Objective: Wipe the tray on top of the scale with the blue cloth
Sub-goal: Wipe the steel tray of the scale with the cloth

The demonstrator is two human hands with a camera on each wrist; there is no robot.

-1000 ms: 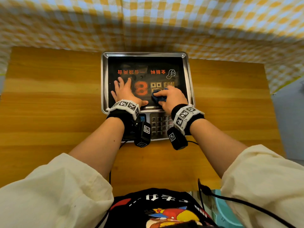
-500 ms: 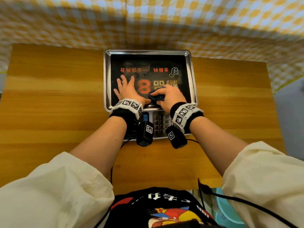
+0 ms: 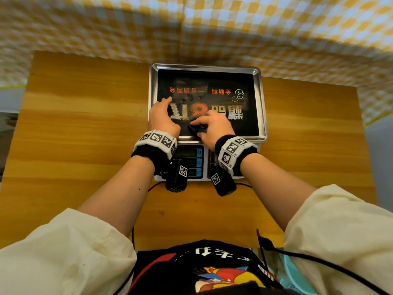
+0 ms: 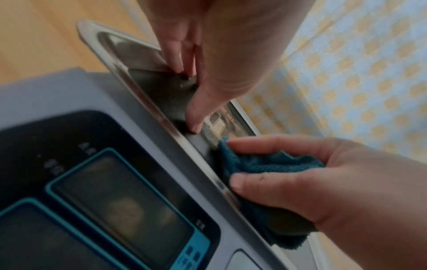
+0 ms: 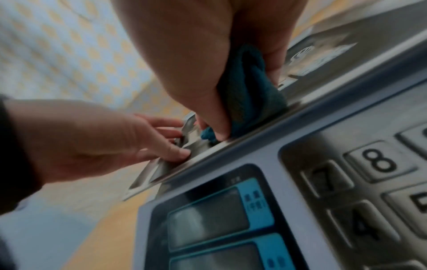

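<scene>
I am bunching the soft, light blue cloth (image 3: 197, 126) in my right hand (image 3: 212, 128) at the tray's (image 3: 260, 103) six o'clock edge atop the scale (image 3: 191, 160), while my left hand (image 3: 161, 118), fingers flat, is steadying the stiff, slippery metal at eight o'clock.

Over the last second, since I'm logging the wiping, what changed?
The left hand slid left to the tray's left edge, uncovering print. The right hand carried the blue cloth slightly left along the near rim. Its grip on the cloth, tray and scale are unchanged.
</scene>
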